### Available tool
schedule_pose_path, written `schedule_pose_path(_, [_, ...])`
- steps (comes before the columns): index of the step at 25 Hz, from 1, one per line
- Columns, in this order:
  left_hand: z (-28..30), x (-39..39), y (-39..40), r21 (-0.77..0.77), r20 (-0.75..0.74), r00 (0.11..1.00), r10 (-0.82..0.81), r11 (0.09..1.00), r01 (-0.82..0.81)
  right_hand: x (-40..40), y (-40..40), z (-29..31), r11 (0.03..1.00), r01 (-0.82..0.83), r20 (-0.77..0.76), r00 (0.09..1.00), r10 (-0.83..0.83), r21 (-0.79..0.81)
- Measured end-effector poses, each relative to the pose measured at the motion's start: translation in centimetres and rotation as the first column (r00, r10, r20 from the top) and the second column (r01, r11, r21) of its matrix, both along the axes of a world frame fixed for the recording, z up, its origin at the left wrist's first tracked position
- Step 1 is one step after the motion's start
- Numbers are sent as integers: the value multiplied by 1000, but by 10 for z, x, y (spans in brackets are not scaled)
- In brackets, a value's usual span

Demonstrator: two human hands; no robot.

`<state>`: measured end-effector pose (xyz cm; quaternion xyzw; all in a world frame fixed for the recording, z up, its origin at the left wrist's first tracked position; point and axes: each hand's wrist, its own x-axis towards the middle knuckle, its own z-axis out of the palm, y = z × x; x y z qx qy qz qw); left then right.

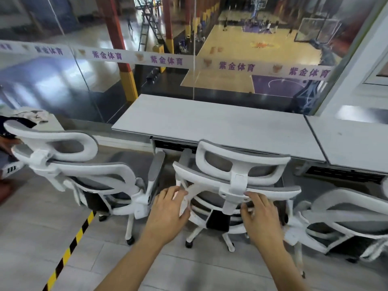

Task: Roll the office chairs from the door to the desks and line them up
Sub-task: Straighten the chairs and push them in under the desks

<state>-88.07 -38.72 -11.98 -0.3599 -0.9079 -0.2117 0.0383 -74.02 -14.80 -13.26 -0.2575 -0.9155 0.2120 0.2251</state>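
Observation:
A white-framed office chair with grey mesh (237, 171) stands in front of me, its back toward me and its front tucked against the grey desk (210, 124). My left hand (168, 213) grips the left side of its back frame, fingers curled round the white strut. My right hand (261, 215) holds the frame just right of the headrest post, fingers curled over it. A second chair of the same kind (88, 173) stands to the left, turned slightly. A third chair (344, 217) sits at the right, partly cut off by the frame edge.
A second desk (352, 139) adjoins on the right. A glass wall with a purple-lettered banner (168, 59) runs behind the desks, overlooking a basketball court. Yellow-black tape (71, 246) crosses the floor at lower left. Another person's arm (8, 143) shows at the far left edge.

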Motion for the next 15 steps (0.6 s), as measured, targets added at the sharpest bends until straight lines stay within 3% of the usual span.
schedule_pose_path(9, [20, -28, -210, 4, -75, 986, 146, 989, -146, -104, -239, 17, 957, -287, -71, 956, 284, -35])
schedule_pose_path(15, [12, -94, -300, 40, -11, 964, 265, 964, -265, -200, -332, 22, 894, -447, -66, 893, 444, -25])
